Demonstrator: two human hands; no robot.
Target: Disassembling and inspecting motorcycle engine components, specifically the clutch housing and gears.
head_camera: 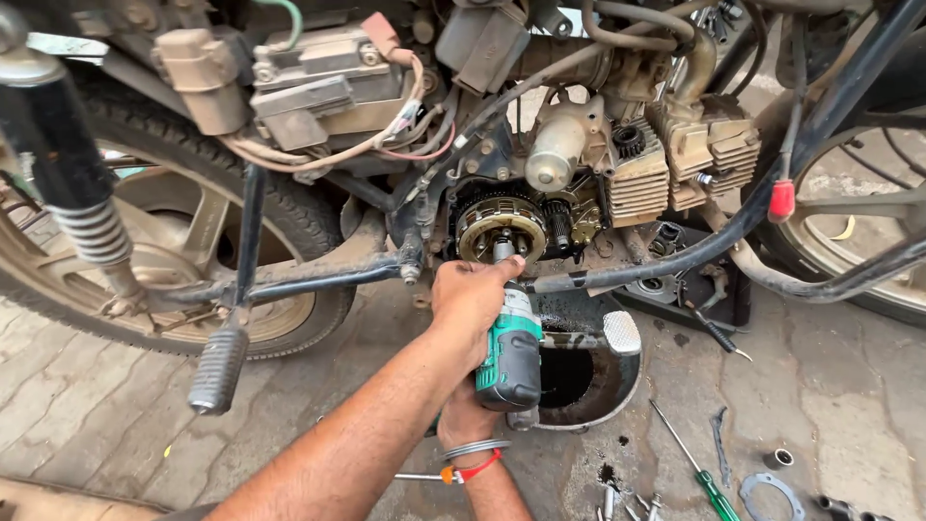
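The left hand point(473, 294) wraps the front of the green and black handheld power wrench point(511, 352), its fingers point(502, 268) just below the round toothed metal clutch assembly point(500, 230) in the engine. The right hand point(466, 417) grips the wrench's rear. Right of those fingers, beneath the wrench, sits the round metal drain pan point(588, 381). Farther right, a green-handled screwdriver point(696, 465) lies on the paved ground point(116, 405). Well left of the fingers hangs the ribbed black rubber footpeg point(218, 369).

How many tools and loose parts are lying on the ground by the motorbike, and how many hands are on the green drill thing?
Hands on the green power tool: 2, left hand and right hand
Green-handled screwdriver: 1
Ring gasket: 1
Oil pan: 1
Total: 5
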